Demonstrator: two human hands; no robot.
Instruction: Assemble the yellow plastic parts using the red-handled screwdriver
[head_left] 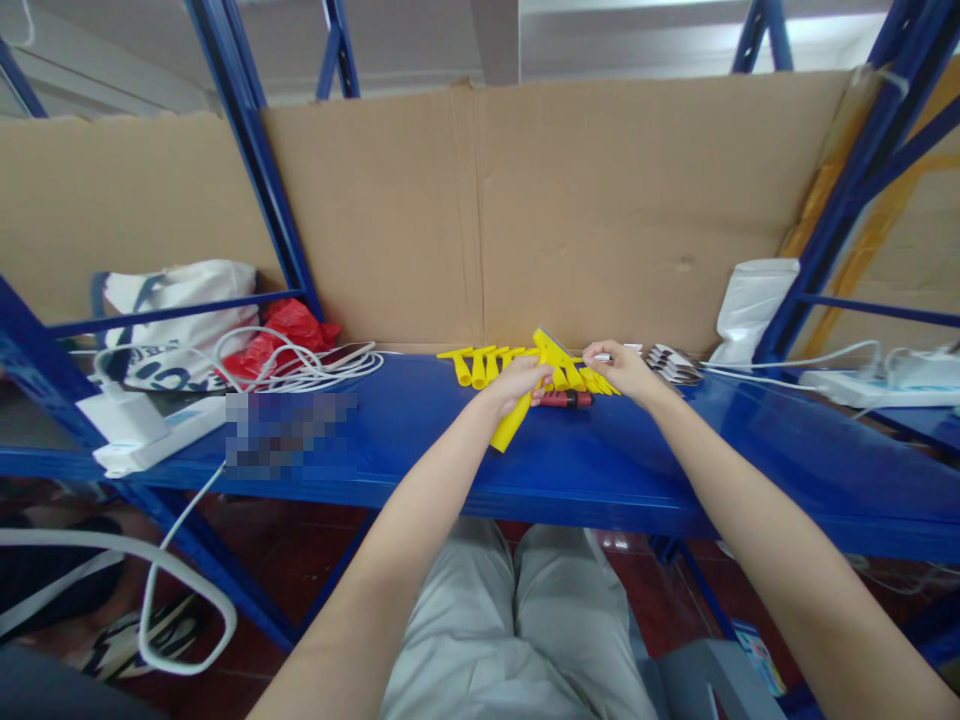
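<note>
My left hand (520,380) is wrapped around the handle of a yellow T-shaped scraper (510,425), which tilts with its wide head up and its handle end toward me. Close to the right end of that head, my right hand (616,368) has its fingers pinched together; a small pale bit shows at the fingertips, too small to name. Several more yellow scrapers (478,370) lie in a row behind my left hand, partly covered by it. Beneath the hands rests a dark red and black screwdriver-like handle (566,399). A stack of silvery flat pieces (673,365) sits right of my right hand.
The blue shelf (420,430) has a cardboard sheet (600,200) along its back. Coiled white cables (300,365), a red plastic bag (281,335) and a power strip (161,435) lie left. A white pouch (754,310) leans at right beside a blue post.
</note>
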